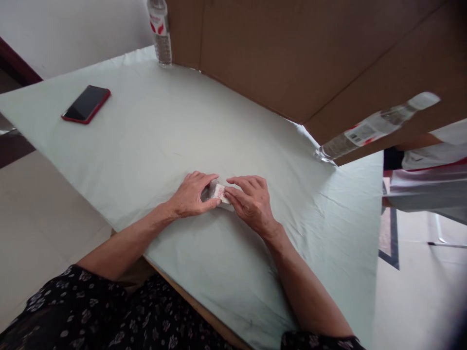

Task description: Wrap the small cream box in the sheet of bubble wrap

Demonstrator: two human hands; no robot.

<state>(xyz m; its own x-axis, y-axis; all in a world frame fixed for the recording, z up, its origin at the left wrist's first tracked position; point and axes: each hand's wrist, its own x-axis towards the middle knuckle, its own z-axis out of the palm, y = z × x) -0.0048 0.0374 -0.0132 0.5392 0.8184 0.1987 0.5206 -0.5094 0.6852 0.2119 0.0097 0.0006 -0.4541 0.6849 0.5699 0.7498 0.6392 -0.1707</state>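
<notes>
A small clear packet [219,192] with red print lies on the pale green tablecloth [153,141], near the table's middle. My left hand [191,195] pinches its left end between thumb and fingers. My right hand [250,200] presses flat on its right end with the fingers pointing left. Both hands rest on the cloth and cover most of the packet, so its contents are hidden.
A red-cased phone [86,104] lies face up at the far left. A plastic water bottle [159,31] stands at the back and another bottle [375,127] at the right, both beside a large cardboard sheet [310,53]. Another person's clothing [426,184] shows at the right edge.
</notes>
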